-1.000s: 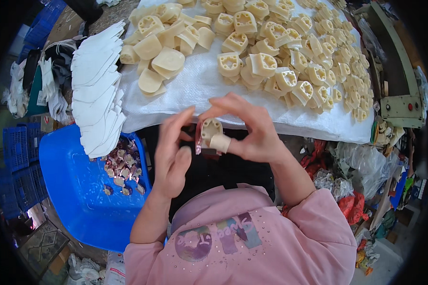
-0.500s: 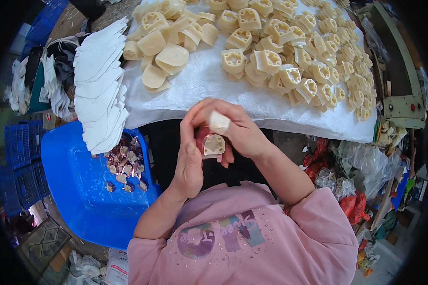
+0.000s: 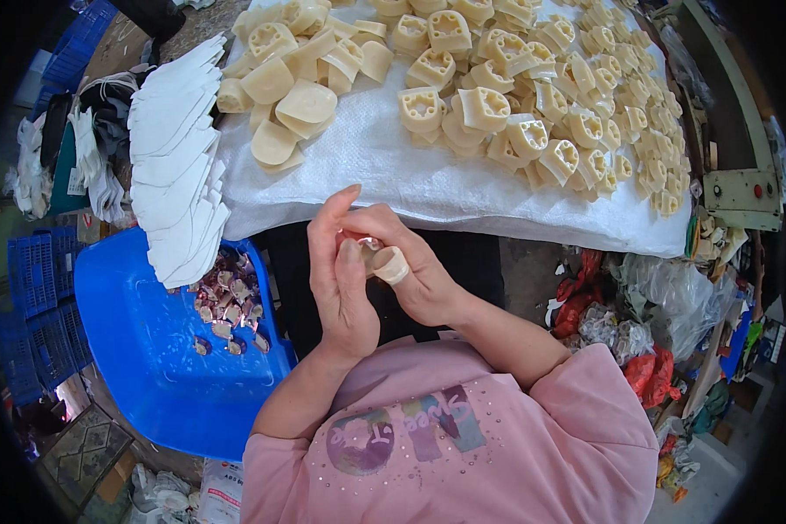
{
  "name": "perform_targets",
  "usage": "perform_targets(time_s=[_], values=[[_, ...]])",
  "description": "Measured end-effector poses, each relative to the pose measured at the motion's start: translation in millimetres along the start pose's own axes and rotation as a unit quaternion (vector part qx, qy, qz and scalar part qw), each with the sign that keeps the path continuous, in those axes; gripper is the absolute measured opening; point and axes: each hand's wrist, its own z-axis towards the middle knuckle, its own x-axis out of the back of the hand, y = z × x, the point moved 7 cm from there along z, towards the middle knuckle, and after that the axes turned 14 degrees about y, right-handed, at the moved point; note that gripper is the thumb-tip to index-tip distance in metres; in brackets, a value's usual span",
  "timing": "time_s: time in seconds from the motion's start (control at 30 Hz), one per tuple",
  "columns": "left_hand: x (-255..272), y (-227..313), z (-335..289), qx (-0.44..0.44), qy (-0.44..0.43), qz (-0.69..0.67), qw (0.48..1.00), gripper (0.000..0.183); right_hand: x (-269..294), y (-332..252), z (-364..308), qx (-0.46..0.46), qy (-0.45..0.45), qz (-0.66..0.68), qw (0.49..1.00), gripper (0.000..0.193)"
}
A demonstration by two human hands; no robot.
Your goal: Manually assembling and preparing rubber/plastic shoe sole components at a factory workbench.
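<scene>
Between my two hands, above my dark lap, is a small shiny pink-covered shoe heel (image 3: 369, 245), mostly hidden by the fingers. My left hand (image 3: 344, 284) cups it from the left, its thumb pressing on the heel and one finger sticking up past it. From the other side my right hand (image 3: 421, 278) wraps round the heel, and its thumb wears a whitish finger wrap (image 3: 390, 265). Beyond the hands, many bare cream plastic heels (image 3: 485, 107) lie heaped on a white woven cloth (image 3: 341, 188).
At the table's left edge hangs a fanned stack of white cut sheets (image 3: 176, 157). Below it stands a blue plastic basin (image 3: 162, 367) holding shiny pink heels (image 3: 229, 301). Blue crates (image 3: 39, 271) stand far left. Plastic bags (image 3: 672, 306) and red bags (image 3: 646, 375) clutter the right.
The heel has turned and tipped, so its cream top no longer faces up. My right hand has shifted lower, and a left finger has lifted away.
</scene>
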Motion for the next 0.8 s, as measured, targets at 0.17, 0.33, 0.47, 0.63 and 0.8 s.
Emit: perform_targets(time_s=[0.17, 0.33, 0.47, 0.63, 0.8], values=[[3, -11, -3, 0.027, -0.010, -0.043, 0.999, 0.041, 0, 6, -4, -0.046, 0.044, 0.159, 0.985, 0.030], [0, -10, -8, 0.031, -0.012, -0.048, 0.998, 0.042, 2, -1, -1, 0.044, 0.040, 0.015, 0.998, 0.034], [2, -22, -7, 0.095, -0.053, -0.115, 0.987, 0.050, 7, 13, 1, -0.066, 0.037, 0.067, 0.995, 0.035], [-1, -19, -9, 0.150, -0.148, -0.148, 0.966, 0.068, 11, 17, 5, -0.263, 0.011, 0.151, 0.953, 0.037], [-5, -1, -9, 0.076, -0.165, -0.052, 0.982, 0.063, 9, 19, 9, -0.313, 0.028, 0.164, 0.935, 0.025]])
